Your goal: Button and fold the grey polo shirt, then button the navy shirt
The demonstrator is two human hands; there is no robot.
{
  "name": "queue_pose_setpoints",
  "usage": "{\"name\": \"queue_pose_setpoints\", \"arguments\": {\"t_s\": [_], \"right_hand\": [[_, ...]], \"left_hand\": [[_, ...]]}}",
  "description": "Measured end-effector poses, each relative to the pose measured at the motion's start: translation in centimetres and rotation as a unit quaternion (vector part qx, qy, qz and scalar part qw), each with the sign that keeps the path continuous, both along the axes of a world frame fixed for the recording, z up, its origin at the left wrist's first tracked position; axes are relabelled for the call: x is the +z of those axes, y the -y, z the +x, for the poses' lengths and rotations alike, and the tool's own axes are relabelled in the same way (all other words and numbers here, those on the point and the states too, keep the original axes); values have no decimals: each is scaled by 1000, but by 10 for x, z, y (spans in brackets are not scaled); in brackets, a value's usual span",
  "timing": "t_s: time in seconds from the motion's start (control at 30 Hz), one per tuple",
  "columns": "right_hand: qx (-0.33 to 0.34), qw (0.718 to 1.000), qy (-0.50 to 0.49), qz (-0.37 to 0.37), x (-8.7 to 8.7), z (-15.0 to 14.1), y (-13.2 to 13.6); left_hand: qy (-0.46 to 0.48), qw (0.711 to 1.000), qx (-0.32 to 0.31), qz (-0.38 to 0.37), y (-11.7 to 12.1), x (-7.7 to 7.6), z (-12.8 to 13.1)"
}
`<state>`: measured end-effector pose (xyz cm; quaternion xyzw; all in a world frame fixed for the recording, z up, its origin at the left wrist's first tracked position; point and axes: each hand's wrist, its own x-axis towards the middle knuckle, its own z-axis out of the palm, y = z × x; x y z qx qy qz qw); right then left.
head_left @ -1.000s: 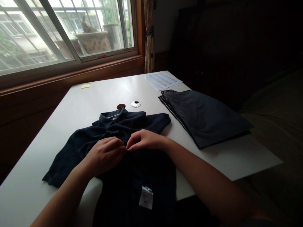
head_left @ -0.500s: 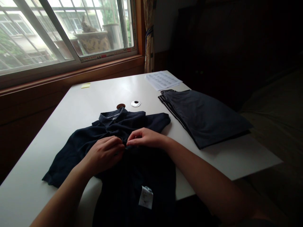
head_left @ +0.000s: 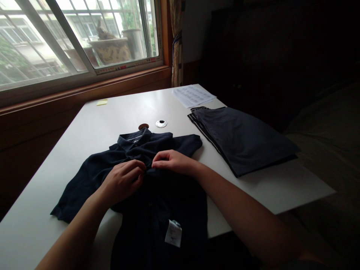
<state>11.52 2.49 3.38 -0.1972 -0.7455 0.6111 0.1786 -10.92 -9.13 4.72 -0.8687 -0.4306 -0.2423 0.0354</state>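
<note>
A dark navy shirt with a collar lies face up on the white table, collar pointing away from me and its lower part toward me. My left hand is closed on the front of the shirt, a little below the collar. Just to its right, my right hand pinches the same front edge between thumb and fingers. Whatever small part sits between the fingertips is too dark to make out. A white label shows on the lower part of the shirt.
Folded dark trousers lie at the right of the table. Printed papers rest at the far corner and a yellow sticky note at the far left. A brown disc and a metal ring are beyond the collar. A window stands behind.
Both hands have shifted slightly, the right one a little upward, still gripping the shirt front. The cloth between them has lifted a bit; everything else stays put.
</note>
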Motion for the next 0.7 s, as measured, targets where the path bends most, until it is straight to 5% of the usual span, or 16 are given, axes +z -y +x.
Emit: {"name": "queue_pose_setpoints", "arguments": {"t_s": [0.3,0.7], "right_hand": [[-6,1000,14,-10,-1,0,0],[-64,998,-7,-22,-4,-3,-2]], "left_hand": [[27,1000,1,-7,-1,1,0],[98,986,133,-27,-6,-3,-12]]}}
